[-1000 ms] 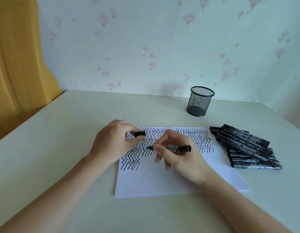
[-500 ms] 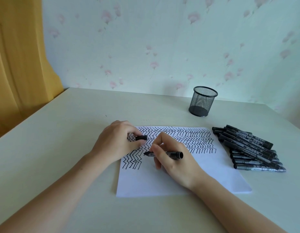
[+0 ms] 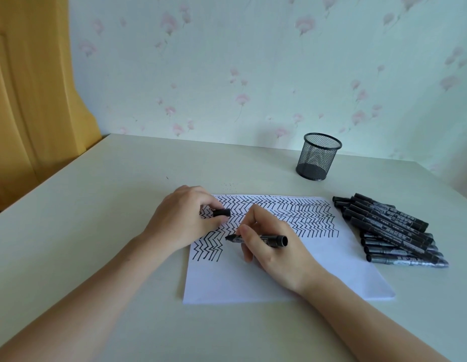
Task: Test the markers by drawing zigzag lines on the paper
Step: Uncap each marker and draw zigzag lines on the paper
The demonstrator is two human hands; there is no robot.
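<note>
Table: paper top half packed with zigzag rows, lower half blank. Pile of markers right of the sheet, tested or not unclear. Right hand pinches uncapped marker, tip at paper; left hand pinches cap.

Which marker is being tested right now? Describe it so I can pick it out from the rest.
Start at the white paper covered in zigzags at the table's centre. Over its left half, the right hand holds one black marker, tip pointing left at the paper. Unlike the capped markers in the pile to the right, it is uncapped; the left hand holds its cap.
</note>
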